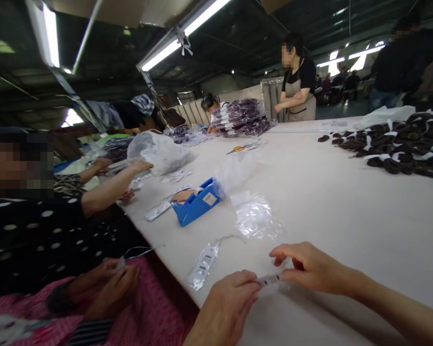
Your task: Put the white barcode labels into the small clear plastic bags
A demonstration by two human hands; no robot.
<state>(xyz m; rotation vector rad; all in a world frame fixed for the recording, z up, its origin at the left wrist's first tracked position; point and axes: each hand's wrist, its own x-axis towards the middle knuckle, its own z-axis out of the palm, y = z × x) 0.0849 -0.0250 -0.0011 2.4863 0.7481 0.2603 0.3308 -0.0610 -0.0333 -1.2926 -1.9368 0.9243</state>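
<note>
Both hands pinch one small barcode label (269,279) just above the white table (346,211) — left hand (226,302) grips its left end, right hand (308,266) its right, fingers curled.

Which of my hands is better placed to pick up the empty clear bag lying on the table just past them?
Probably the right hand. It lies nearer the clear bag, and only its fingertips pinch the barcode label. The left hand sits lower, closer to the table edge, gripping the label's other end.
</note>
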